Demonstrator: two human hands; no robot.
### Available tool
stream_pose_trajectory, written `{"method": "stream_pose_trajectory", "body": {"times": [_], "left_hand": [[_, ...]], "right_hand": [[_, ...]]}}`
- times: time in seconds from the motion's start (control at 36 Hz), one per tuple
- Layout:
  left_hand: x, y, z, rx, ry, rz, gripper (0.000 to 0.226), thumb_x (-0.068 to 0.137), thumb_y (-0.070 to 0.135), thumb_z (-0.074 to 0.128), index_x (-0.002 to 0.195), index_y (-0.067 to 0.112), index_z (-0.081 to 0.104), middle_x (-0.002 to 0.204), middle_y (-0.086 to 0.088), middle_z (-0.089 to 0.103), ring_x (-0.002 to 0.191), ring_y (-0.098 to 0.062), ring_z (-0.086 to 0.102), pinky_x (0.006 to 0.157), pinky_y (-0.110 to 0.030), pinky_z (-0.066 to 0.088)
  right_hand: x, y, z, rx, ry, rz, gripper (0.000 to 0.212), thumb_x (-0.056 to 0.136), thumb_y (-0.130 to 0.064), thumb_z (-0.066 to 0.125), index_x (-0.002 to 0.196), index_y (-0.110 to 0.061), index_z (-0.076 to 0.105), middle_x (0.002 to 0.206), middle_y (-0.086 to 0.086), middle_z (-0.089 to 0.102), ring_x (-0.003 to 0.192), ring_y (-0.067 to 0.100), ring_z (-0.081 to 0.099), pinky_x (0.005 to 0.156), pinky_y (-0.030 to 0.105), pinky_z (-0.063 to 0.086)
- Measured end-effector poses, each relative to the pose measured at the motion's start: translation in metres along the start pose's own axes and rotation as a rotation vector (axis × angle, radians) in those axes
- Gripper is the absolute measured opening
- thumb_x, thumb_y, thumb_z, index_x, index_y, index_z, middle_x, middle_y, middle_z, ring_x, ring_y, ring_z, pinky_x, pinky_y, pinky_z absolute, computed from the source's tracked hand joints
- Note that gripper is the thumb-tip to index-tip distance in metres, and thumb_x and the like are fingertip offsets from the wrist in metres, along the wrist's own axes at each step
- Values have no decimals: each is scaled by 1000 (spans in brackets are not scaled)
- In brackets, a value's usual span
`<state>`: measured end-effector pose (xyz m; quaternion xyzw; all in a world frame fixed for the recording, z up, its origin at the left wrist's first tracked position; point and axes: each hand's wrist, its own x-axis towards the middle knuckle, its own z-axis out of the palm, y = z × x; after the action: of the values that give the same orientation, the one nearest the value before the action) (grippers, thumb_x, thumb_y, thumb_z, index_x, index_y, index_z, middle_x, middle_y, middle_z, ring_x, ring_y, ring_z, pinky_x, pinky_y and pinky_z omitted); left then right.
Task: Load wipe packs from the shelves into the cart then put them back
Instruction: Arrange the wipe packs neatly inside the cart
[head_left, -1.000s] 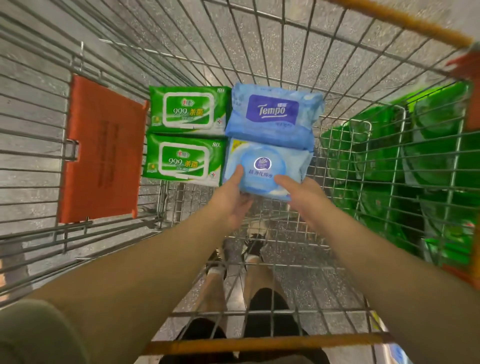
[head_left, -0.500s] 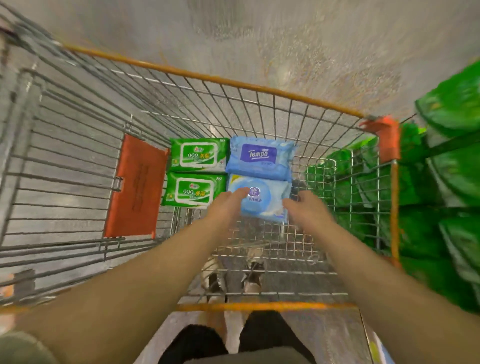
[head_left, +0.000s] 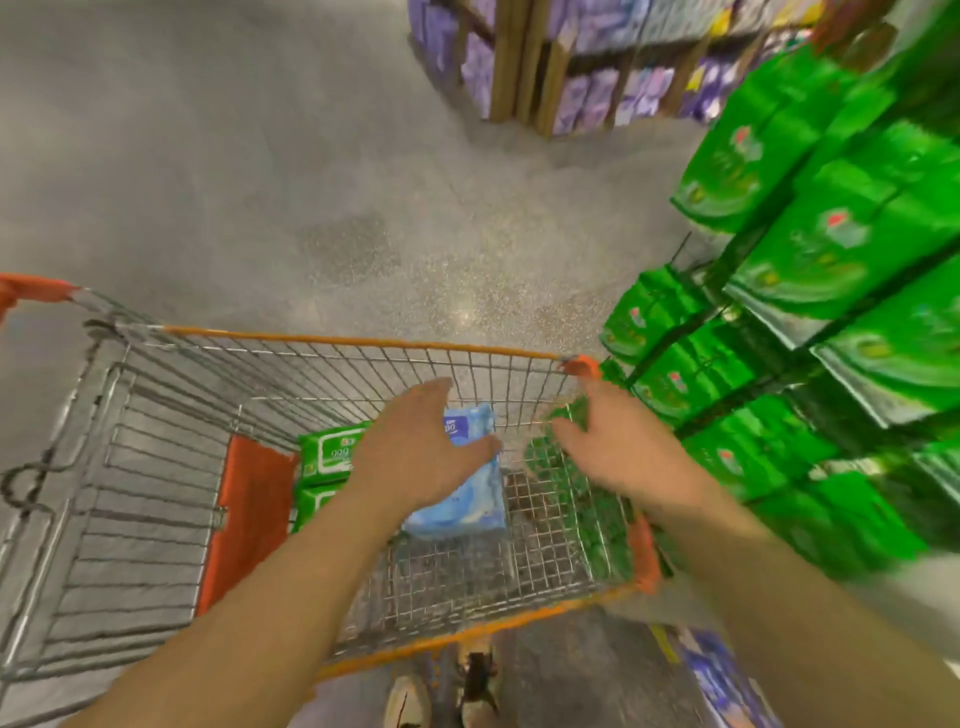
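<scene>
A wire cart (head_left: 363, 343) with orange trim stands in front of me. On its floor lie two green wipe packs (head_left: 327, 452) on the left and two blue wipe packs (head_left: 467, 499) beside them, partly hidden by my left hand. My left hand (head_left: 421, 447) hovers over the packs with fingers spread and holds nothing. My right hand (head_left: 618, 441) hangs above the cart's right side, fingers loose and empty. Both hands are clear of the packs.
Shelves of green packs (head_left: 810, 291) rise close on the right of the cart. A wooden rack with purple packs (head_left: 587, 78) stands across the aisle. An orange flap (head_left: 244, 509) hangs inside the cart's left side. Grey floor (head_left: 260, 182) spreads ahead. My shoes (head_left: 441, 696) show below.
Both hands have let go of the near blue pack and lifted up out of the cart. My view has swung upward toward the aisle and shelves.
</scene>
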<state>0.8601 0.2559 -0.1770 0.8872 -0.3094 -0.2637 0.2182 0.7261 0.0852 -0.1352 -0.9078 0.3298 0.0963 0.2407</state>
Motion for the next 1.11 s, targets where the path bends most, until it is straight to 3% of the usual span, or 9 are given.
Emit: {"method": "stream_pose_trajectory", "body": {"times": [0.14, 0.25, 0.36, 0.44, 0.61, 0.75, 0.83, 0.97, 1.11], "left_hand": [[-25, 45, -22, 157, 17, 175, 100, 83, 78, 55, 161, 26, 22, 168, 3, 24, 152, -22, 27, 123, -43, 28], [-51, 90, -29, 198, 9, 295, 100, 81, 79, 55, 160, 27, 24, 166, 3, 28, 151, -22, 30, 120, -42, 31], [-84, 137, -27, 200, 10, 443, 86, 84, 71, 61, 154, 30, 34, 160, 3, 39, 144, -22, 39, 110, -38, 38], [-101, 166, -17, 216, -8, 539, 97, 80, 77, 57, 158, 29, 26, 163, 3, 34, 146, -22, 37, 114, -42, 38], [-141, 230, 10, 264, -97, 645, 103, 78, 80, 57, 161, 31, 19, 167, 3, 25, 150, -22, 32, 117, -47, 38], [-179, 283, 43, 319, -146, 730, 99, 78, 80, 56, 160, 36, 22, 166, 7, 28, 148, -18, 35, 114, -40, 38], [-204, 316, 68, 308, -163, 792, 96, 78, 78, 58, 159, 37, 26, 164, 12, 31, 149, -13, 34, 116, -36, 36], [-246, 375, 112, 343, -185, 891, 91, 80, 78, 58, 156, 35, 33, 161, 9, 39, 145, -14, 40, 112, -30, 37], [-278, 434, 157, 379, -210, 978, 92, 75, 81, 54, 153, 36, 37, 156, 9, 47, 139, -16, 48, 109, -32, 44]], "right_hand": [[-55, 5, -30, -19, 87, 45, 53, 98, -39, 57, 143, -13, 49, 143, 12, 54, 130, 26, 51, 106, 26, 38], [-106, 21, -50, -60, 104, 157, 76, 99, -46, 54, 159, -7, 25, 163, 13, 31, 148, 25, 35, 117, 25, 25], [-156, 45, -66, -51, 181, 220, 79, 98, -50, 54, 159, -10, 25, 165, 11, 28, 149, 21, 32, 118, 24, 23], [-196, 61, -79, -41, 219, 275, 79, 99, -50, 53, 160, -10, 22, 164, 11, 29, 149, 21, 32, 117, 24, 24], [-269, 104, -97, -23, 343, 368, 64, 97, -45, 58, 151, -17, 40, 141, 11, 57, 128, 25, 55, 93, 23, 37], [-328, 150, -111, 1, 384, 430, 67, 98, -46, 56, 154, -15, 37, 158, 5, 42, 143, 19, 41, 113, 23, 28], [-366, 181, -117, 31, 452, 480, 53, 98, -43, 58, 146, -21, 47, 148, 4, 53, 135, 20, 48, 106, 28, 35], [-425, 246, -123, 45, 490, 552, 68, 99, -48, 54, 157, -20, 33, 159, 3, 40, 144, 18, 38, 113, 22, 26], [-483, 304, -128, 104, 585, 634, 62, 97, -42, 57, 151, -15, 42, 155, 6, 46, 142, 18, 42, 113, 21, 23]]}}
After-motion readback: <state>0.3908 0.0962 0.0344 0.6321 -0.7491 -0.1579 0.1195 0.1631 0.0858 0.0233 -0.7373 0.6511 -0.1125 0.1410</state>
